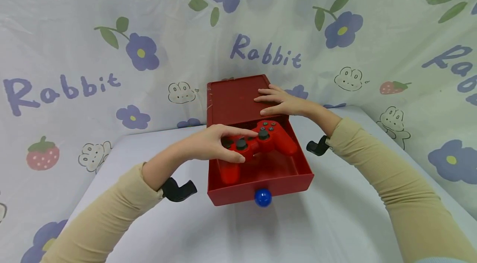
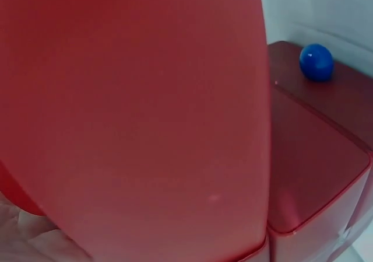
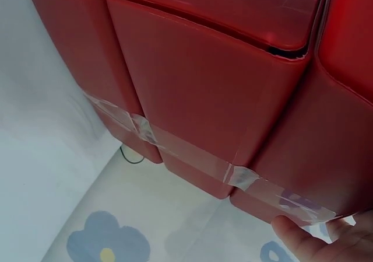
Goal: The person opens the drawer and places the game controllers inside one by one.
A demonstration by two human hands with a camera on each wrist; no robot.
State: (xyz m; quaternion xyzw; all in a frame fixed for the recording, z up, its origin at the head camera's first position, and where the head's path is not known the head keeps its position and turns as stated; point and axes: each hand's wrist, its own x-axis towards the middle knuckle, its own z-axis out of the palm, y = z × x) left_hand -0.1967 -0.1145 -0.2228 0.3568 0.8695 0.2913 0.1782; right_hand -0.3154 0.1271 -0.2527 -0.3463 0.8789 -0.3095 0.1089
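A red game controller (image 1: 285, 141) with dark thumbsticks lies tilted within a red box (image 1: 238, 192). My left hand (image 1: 206, 143) grips its left side, thumb and forefinger spread around the left stick; the other fingers are hidden. Behind, the box's lid (image 1: 234, 99) stands raised, and my right hand (image 1: 281, 102) rests on its right part with fingers spread. In the right wrist view, fingertips of that hand (image 3: 332, 241) are at the box's taped edge. A blue ball (image 1: 263, 198) sits at the middle of the box's front wall.
The box stands on a white-covered table (image 1: 167, 230). A patterned curtain (image 1: 179, 47) with flowers and rabbits hangs close behind the lid. Clear tape (image 3: 192, 151) runs across the red panels in the right wrist view.
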